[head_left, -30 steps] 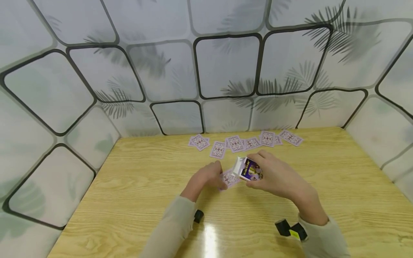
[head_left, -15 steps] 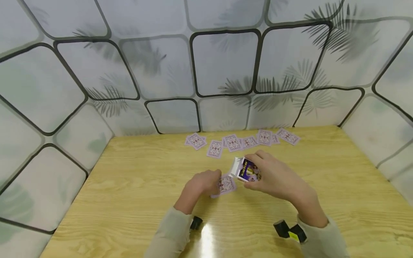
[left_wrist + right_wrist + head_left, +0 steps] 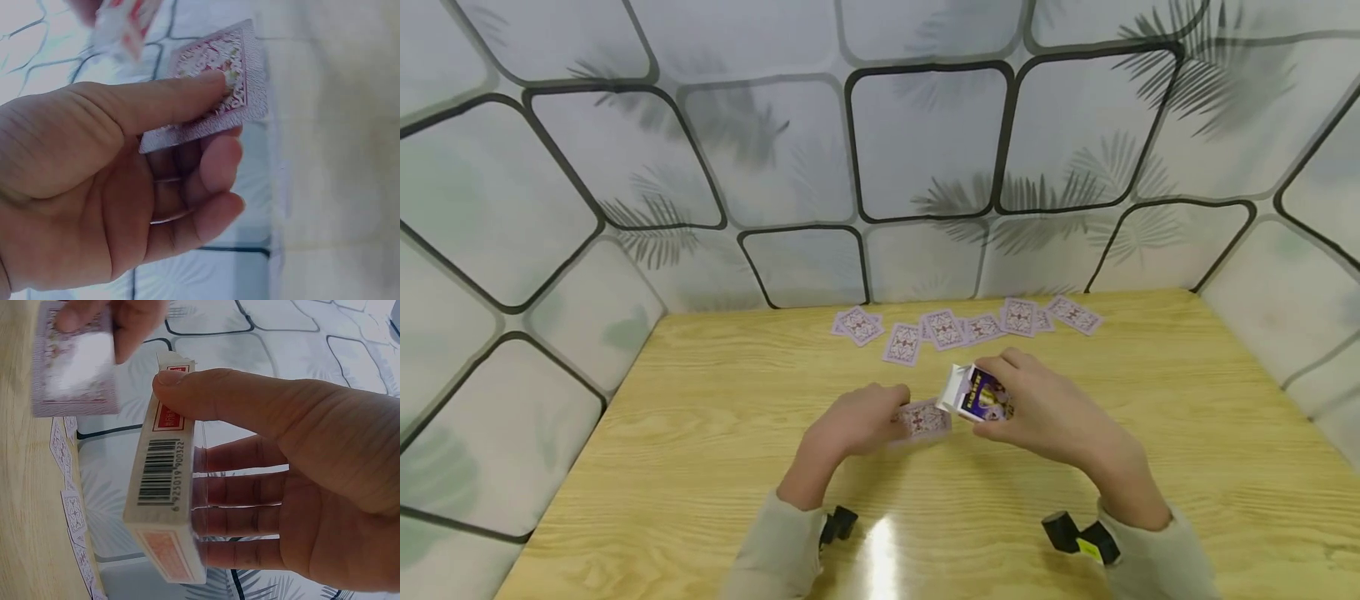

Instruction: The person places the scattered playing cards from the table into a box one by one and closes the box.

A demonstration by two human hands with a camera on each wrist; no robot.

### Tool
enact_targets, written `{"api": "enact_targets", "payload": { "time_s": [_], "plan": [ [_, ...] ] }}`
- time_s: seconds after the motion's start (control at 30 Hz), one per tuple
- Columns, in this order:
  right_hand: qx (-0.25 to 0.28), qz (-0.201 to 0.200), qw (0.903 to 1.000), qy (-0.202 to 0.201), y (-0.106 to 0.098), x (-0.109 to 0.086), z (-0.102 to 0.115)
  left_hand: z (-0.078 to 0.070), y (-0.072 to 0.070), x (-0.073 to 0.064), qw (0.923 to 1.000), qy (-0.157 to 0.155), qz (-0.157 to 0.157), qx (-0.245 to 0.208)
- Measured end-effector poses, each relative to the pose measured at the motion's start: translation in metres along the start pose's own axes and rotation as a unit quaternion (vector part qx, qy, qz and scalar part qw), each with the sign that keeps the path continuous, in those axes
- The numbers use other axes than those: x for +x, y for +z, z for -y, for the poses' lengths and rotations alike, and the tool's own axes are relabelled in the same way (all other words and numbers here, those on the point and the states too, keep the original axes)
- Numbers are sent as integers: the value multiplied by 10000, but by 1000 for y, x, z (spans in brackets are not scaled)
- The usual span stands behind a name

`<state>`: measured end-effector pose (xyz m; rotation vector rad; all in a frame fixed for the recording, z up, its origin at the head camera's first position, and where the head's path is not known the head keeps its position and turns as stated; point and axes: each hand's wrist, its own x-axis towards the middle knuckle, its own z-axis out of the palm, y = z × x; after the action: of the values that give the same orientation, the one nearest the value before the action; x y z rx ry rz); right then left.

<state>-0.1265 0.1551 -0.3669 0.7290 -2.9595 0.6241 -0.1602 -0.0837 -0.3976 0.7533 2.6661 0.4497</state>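
Pinching a card (image 3: 927,419), left hand (image 3: 856,421) is near the box (image 3: 983,395) right hand (image 3: 1047,408) grips; other cards (image 3: 943,330) lie along desk's far edge (image 3: 737,322)

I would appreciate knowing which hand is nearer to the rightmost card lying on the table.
Right: the right hand is in front of the rightmost card; the left hand is also in front of it, but well to its left.
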Motion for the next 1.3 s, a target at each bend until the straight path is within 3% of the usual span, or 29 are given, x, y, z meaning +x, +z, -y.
{"api": "enact_targets", "payload": {
  "time_s": [0.3, 0.53, 0.67, 0.87, 0.97, 1.1, 1.3],
  "plan": [
    [-77, -66, 9999, -18, -1, -2, -1, 5, -22, -18, 9936, 322, -848, -681],
    [-124, -59, 9999, -10, -2, -2, 0, 4, -25, -20, 9864, 497, -1082, -1131],
    [-107, -76, 9999, -19, -2, -2, 0, 3, -26, -19, 9784, 651, -1297, -1475],
    [-80, -109, 9999, -69, -2, -3, 0, 1, -27, -18, 9676, 1004, -1678, -1598],
    [-82, -142, 9998, -88, -2, -3, 0, -1, -28, -20, 9599, 1132, -1868, -1759],
    [-89, -153, 9998, -88, -2, -3, 0, 0, -29, -21, 9434, 1240, -2277, -2069],
    [-130, -125, 9998, -83, -2, -3, 0, -2, -29, -22, 9184, 1112, -2881, -2475]
  ]
}}
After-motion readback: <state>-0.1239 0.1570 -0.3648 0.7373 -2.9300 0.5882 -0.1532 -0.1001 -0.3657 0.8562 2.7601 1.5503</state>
